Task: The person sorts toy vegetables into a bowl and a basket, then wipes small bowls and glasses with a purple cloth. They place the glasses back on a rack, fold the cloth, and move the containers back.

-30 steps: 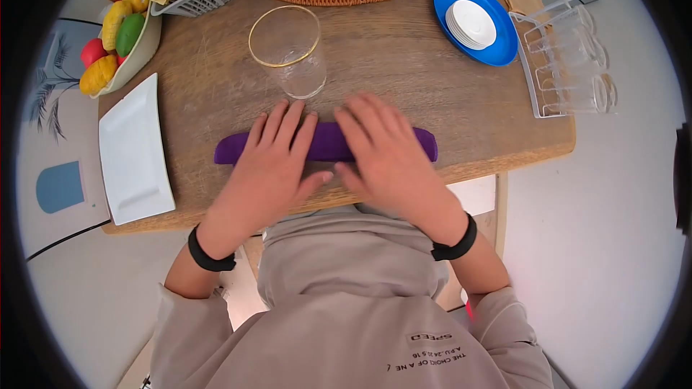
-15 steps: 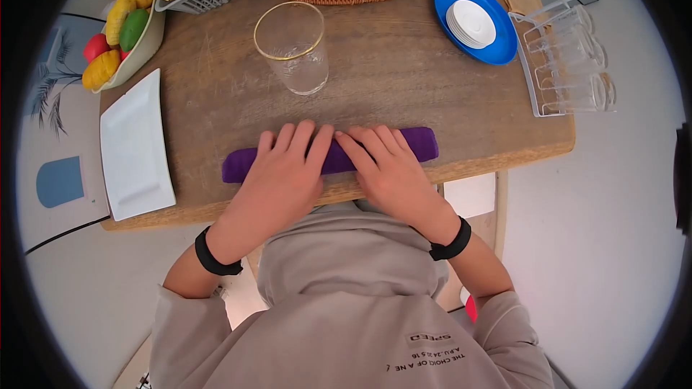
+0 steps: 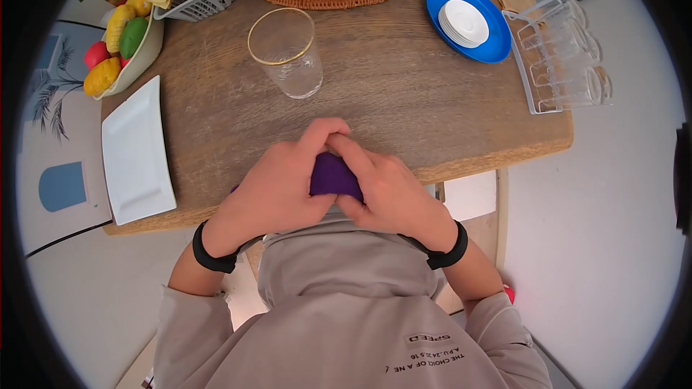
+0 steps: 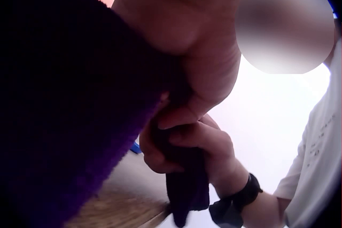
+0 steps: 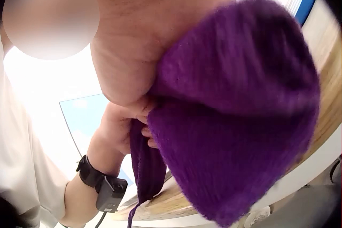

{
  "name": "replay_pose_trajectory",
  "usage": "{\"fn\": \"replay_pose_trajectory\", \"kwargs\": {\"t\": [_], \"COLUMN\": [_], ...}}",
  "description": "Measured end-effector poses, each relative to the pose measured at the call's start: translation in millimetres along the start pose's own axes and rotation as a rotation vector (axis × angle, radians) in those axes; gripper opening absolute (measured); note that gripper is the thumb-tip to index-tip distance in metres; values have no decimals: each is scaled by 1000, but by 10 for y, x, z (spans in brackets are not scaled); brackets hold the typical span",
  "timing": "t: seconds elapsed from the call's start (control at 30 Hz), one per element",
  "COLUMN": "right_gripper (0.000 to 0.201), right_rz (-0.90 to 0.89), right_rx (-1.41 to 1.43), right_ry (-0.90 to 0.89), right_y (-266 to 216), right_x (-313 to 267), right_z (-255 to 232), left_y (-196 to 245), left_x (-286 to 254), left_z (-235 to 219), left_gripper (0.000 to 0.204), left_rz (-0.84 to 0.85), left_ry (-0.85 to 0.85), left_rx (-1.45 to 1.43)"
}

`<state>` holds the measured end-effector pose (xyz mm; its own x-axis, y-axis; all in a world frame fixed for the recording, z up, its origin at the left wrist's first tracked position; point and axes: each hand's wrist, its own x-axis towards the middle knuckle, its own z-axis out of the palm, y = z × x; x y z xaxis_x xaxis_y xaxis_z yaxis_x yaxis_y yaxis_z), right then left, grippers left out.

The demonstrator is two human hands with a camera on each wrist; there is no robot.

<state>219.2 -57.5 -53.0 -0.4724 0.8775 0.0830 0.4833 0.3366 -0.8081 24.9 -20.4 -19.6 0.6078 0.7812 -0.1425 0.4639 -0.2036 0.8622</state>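
The purple cloth (image 3: 335, 176) is located at the near edge of the tabletop (image 3: 432, 94), approximately midway along it. The left hand (image 3: 277, 180) grips the cloth with curled fingers; the right hand (image 3: 393, 191) grips it just beside. Cloth extends past the outer side of each hand. A gold-rimmed glass (image 3: 299, 79) stands upright beyond the hands. A white rectangular plate (image 3: 137, 158) occupies the near left corner. A blue plate (image 3: 499, 47), bearing stacked white dishes (image 3: 465, 23), lies toward the right edge.

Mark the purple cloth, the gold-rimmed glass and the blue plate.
Purple cloth (image 3: 336, 177), head view: its exposed stretch.
Gold-rimmed glass (image 3: 298, 70), head view: side wall below the rim.
Blue plate (image 3: 499, 38), head view: bare right-hand part.
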Motion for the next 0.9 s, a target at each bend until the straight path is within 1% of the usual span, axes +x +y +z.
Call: {"fn": "replay_pose_trajectory", "kwargs": {"t": [0.03, 0.13, 0.2, 0.23, 0.3, 0.33, 0.4, 0.43, 0.53, 0.6, 0.63, 0.7, 0.8, 0.83, 0.9], "right_gripper": [74, 82, 91, 95, 104, 107, 114, 114, 114, 113, 112, 110, 105, 104, 102], "right_rz": [-29, -99, -119, -163, -250, -178, -33, -70, -165, -207, -161, -67, -11, -92, -254], "right_rx": [23, 104, 170, 159, 133, 156, 202, 196, 192, 211, 254, 339, 412, 355, 239], "right_ry": [31, 117, 167, 209, 292, 258, 189, 204, 223, 201, 130, -12, -54, -3, 100], "right_y": [6, 9, -62, -94, -162, -202, -282, -301, -303, -295, -311, -361, -416, -405, -380], "right_x": [6, 42, 89, 121, 187, 204, 231, 260, 362, 407, 420, 440, 452, 469, 501], "right_z": [7, 23, -4, -17, -51, -66, -86, -98, -134, -151, -166, -204, -185, -179, -173], "left_y": [29, -31, -2, 24, 146, 208, 306, 324, 266, 269, 266, 209, 199, 198, 109], "left_x": [1, 37, 54, 64, 37, 33, 65, 86, 132, 117, 104, 48, 5, -8, -28], "left_z": [-27, 16, 21, 25, 33, 27, -2, -12, -85, -49, -32, -69, -140, -165, -287], "left_gripper": [69, 67, 66, 66, 67, 67, 67, 68, 65, 62, 61, 59, 55, 54, 56], "left_rz": [-16, 204, 257, 283, 184, 133, 94, 75, 166, 153, 145, 189, 236, 249, 348], "left_ry": [-8, 90, 137, 160, 226, 260, 313, 338, 394, 549, 625, 650, 653, 652, 515], "left_rx": [-95, -245, -382, -452, -642, -735, -938, -1039, -1208, -1191, -1181, -1101, -1054, -1050, -998]}}
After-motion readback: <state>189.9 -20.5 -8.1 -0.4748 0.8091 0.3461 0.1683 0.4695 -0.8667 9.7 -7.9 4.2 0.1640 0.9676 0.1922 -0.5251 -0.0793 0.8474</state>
